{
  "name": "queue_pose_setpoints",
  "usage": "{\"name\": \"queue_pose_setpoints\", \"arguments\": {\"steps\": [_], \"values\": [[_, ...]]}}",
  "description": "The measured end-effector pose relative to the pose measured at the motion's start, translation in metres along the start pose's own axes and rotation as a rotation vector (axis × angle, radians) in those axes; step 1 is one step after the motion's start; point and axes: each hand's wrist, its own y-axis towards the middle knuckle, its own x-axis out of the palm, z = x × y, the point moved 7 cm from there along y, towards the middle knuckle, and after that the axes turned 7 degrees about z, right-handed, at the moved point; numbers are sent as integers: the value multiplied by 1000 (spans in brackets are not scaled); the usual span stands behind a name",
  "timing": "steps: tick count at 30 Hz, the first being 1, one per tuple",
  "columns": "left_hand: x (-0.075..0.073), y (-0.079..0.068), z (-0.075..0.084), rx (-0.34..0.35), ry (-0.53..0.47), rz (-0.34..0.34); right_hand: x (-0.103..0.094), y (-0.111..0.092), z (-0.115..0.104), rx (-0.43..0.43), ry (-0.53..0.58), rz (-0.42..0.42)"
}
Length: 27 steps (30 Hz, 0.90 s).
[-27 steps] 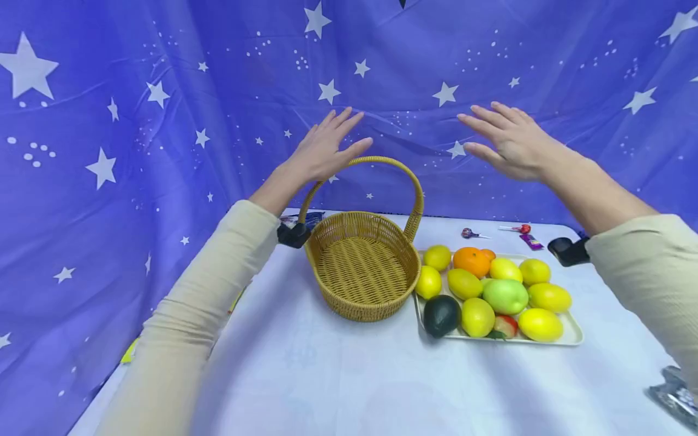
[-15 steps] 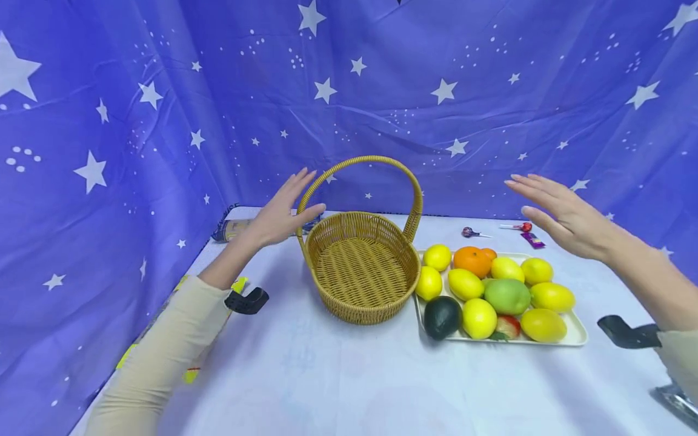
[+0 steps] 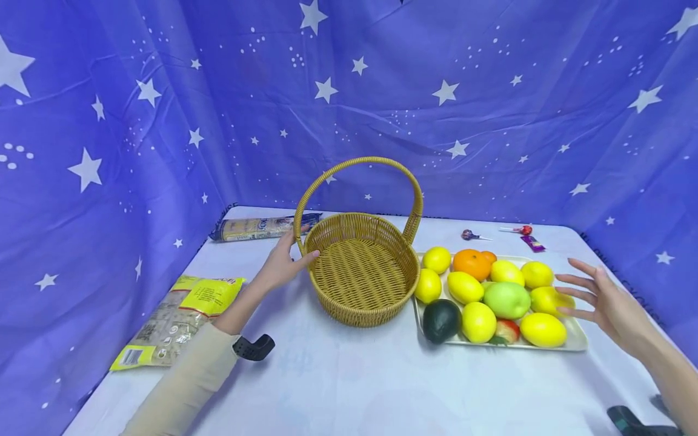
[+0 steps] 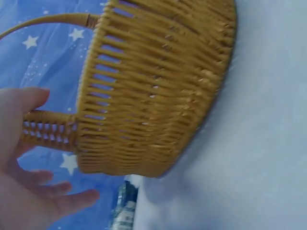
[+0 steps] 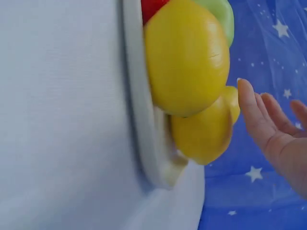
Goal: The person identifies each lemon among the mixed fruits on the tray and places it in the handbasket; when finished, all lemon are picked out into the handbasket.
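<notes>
White table (image 3: 338, 378): basket (image 3: 364, 275) between left hand (image 3: 280, 264), right hand (image 3: 615, 307)

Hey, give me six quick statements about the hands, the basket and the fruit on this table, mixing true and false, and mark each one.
1. The wicker basket has no fruit in it. True.
2. The right hand grips a lemon. False: it holds nothing.
3. The left hand is at the basket's handle. True.
4. The dark fruit sits on the tray. True.
5. The two lollipops lie in the basket. False: they lie beyond the tray.
6. The yellow-ended bag lies on the tray. False: it lies on the table, left of the basket in the head view.
</notes>
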Motion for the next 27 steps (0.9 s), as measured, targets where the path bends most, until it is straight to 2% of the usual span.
{"name": "queue_pose_setpoints", "arguments": {"steps": [2, 4, 6, 8, 10, 12, 16, 21, 27], "values": [[7, -4, -7, -62, -47, -35, -5, -10, 11, 80, 147, -31], [15, -8, -13, -129, -115, -76, -9, -18, 19, 158, 205, -39], [22, -11, -19, -191, -191, -114, -12, -25, 28, 239, 156, -9], [28, -14, -24, -238, -280, -142, -15, -30, 37, 324, 42, 33], [33, -16, -27, -270, -372, -157, -18, -34, 45, 396, -90, 77], [36, -17, -28, -277, -434, -156, -17, -36, 51, 438, -172, 79], [39, -19, -30, -287, -498, -135, -9, -34, 55, 468, -293, 26], [41, -20, -29, -294, -529, -125, 5, -29, 56, 511, -529, 4], [42, -22, -29, -297, -544, -129, 10, -25, 56, 472, -577, -32]]}}
